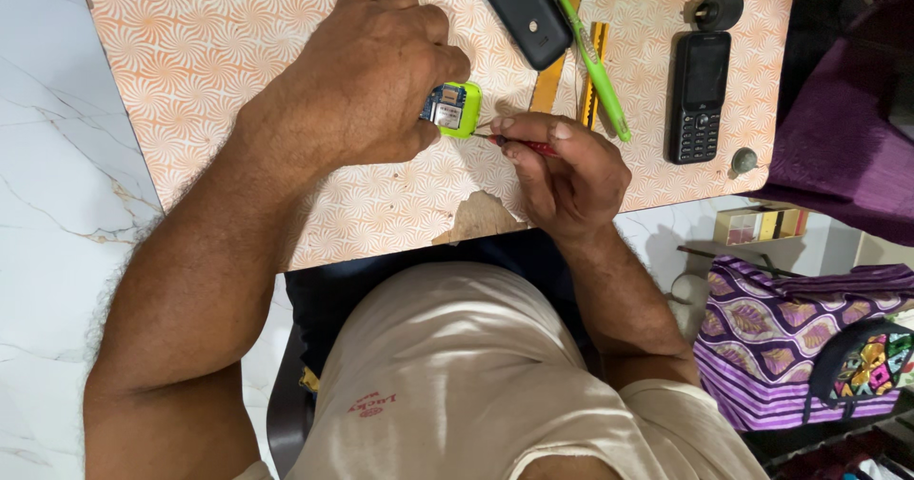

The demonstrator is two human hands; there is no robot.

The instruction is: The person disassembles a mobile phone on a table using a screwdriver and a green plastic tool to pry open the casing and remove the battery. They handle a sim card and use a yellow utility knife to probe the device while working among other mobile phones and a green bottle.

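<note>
My left hand (367,75) is closed around a small lime-green device (455,109) with its circuit board exposed, pressing it onto the orange patterned tabletop (200,51). My right hand (562,170) pinches a thin red-handled screwdriver (519,144) between thumb and fingers. Its tip points left and meets the device's lower right corner. Most of the device is hidden under my left fingers.
A black keypad phone (700,94) lies at the right, another black phone (519,9) face down at the top. A green toothbrush (590,56), yellow strips (550,82), a small black part (719,9) and a round cap (744,160) lie nearby. A purple patterned bag (790,342) sits on the floor.
</note>
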